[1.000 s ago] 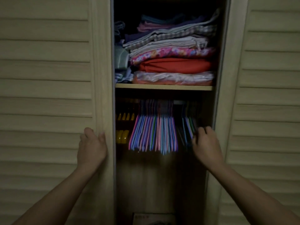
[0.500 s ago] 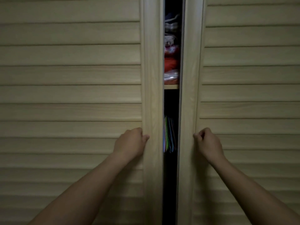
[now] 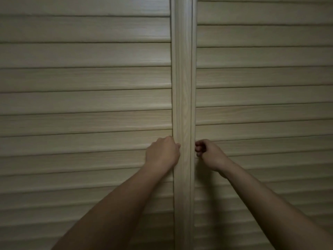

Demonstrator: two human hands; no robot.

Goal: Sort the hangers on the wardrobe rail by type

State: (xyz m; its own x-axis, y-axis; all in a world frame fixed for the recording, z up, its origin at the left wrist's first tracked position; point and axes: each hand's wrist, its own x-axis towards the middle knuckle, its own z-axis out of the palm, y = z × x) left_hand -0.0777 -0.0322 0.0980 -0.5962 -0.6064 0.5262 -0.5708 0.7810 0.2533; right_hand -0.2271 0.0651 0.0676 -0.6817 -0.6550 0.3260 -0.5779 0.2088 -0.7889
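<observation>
Both louvred wardrobe doors are closed: the left door point(image 3: 86, 98) and the right door point(image 3: 261, 98) meet at the middle stile point(image 3: 182, 87). The hangers and the rail are hidden behind them. My left hand point(image 3: 163, 152) lies with curled fingers against the left door, its thumb touching the stile. My right hand point(image 3: 209, 154) is a loose fist just right of the stile, with nothing between its fingers.
The pale wooden slats of the doors fill the whole view. Both forearms reach up from the bottom edge. The light is dim.
The two doors have swung shut, closing the gap that showed the folded clothes and coloured hangers. Both hands moved inward with the door edges.
</observation>
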